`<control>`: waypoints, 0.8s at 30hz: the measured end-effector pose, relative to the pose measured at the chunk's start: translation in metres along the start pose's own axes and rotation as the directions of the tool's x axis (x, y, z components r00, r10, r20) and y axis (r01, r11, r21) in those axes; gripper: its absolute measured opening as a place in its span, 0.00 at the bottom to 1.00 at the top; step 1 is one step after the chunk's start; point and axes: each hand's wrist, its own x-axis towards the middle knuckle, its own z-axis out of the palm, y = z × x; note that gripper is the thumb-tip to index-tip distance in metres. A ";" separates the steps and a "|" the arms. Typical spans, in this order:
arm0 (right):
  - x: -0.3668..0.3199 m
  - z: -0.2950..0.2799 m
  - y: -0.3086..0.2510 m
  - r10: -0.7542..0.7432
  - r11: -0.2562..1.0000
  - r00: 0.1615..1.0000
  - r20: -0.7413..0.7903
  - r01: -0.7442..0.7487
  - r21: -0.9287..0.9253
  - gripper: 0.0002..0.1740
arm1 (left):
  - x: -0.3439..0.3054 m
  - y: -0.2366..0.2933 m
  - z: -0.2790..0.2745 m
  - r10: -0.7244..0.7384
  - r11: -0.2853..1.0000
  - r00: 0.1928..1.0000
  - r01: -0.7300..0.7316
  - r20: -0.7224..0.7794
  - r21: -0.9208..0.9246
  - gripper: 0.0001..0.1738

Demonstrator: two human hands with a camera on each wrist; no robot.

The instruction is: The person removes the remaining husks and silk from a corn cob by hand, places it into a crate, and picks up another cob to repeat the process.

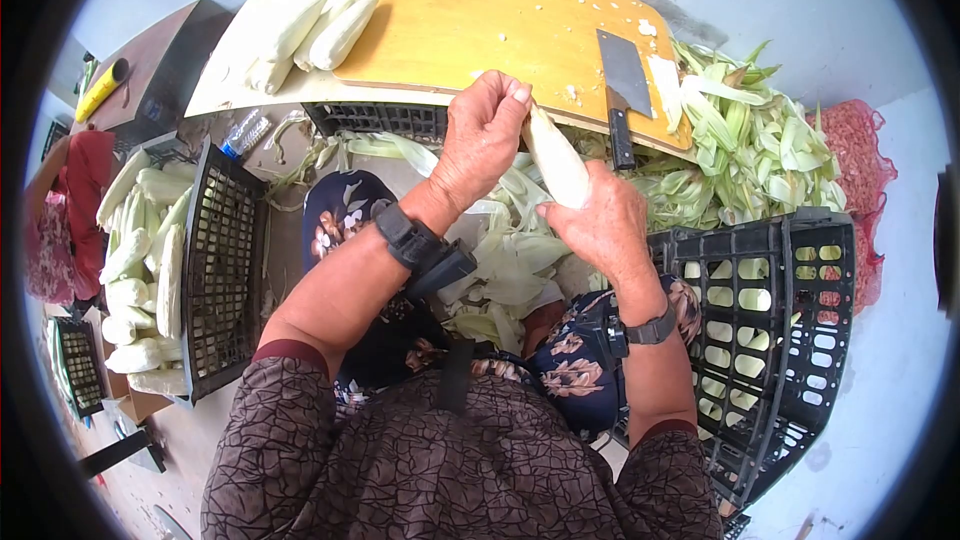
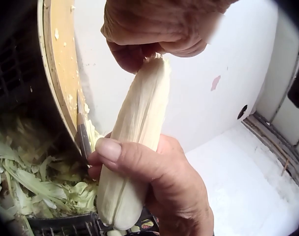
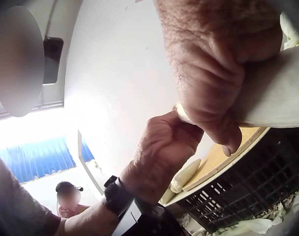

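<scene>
At the centre of the head view, the right hand (image 1: 605, 225) grasps a pale corn cob (image 1: 557, 162) round its lower part, thumb laid against it, while the left hand (image 1: 480, 130) pinches its upper tip. Below them lie loose husks (image 1: 512, 248), with a black crate (image 1: 778, 340) standing at the right. Farther off, a cleaver (image 1: 625, 75) rests on a yellow board (image 1: 480, 15), well apart from several grouped cobs (image 1: 297, 30) at the left.

Light is bright; glare whitens the right wrist view's left; the head view bows.
</scene>
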 end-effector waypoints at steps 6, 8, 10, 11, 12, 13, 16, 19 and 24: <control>-0.002 -0.001 0.002 0.017 1.000 1.000 0.008 -0.017 0.006 0.23 | 0.012 -0.003 -0.014 -0.018 0.980 1.000 0.014 -0.018 -0.196 0.11; -0.002 0.000 0.005 0.024 0.999 0.999 -0.024 -0.022 0.042 0.23 | 0.015 0.002 -0.018 -0.035 0.977 0.997 0.021 -0.065 -0.212 0.11; 0.000 -0.003 0.006 0.052 0.998 0.998 -0.020 -0.052 0.040 0.24 | 0.017 0.008 -0.020 -0.075 0.955 0.992 0.041 -0.106 -0.295 0.10; 0.000 -0.003 0.007 0.082 0.996 0.997 -0.015 -0.081 0.037 0.24 | 0.019 0.011 -0.023 -0.106 0.924 0.984 0.043 -0.147 -0.379 0.10; 0.000 -0.004 0.008 0.081 0.996 0.997 -0.015 -0.081 0.036 0.24 | 0.021 0.012 -0.027 -0.139 0.886 0.973 0.039 -0.185 -0.461 0.10; -0.001 -0.004 0.009 0.070 0.997 0.997 -0.033 -0.069 0.043 0.23 | 0.022 0.012 -0.030 -0.145 0.868 0.969 0.028 -0.199 -0.496 0.10; -0.001 -0.004 0.011 0.053 0.997 0.997 -0.060 -0.049 0.057 0.23 | 0.028 0.011 -0.036 -0.208 0.811 0.942 0.016 -0.263 -0.585 0.14; -0.002 -0.004 0.011 0.044 0.997 0.997 -0.070 -0.039 0.067 0.23 | 0.025 0.012 -0.037 -0.152 0.864 0.971 0.040 -0.184 -0.501 0.15; -0.001 -0.006 0.011 0.053 0.995 0.996 -0.069 -0.047 0.085 0.23 | 0.019 0.012 -0.037 -0.202 0.899 0.979 0.181 -0.011 -0.400 0.15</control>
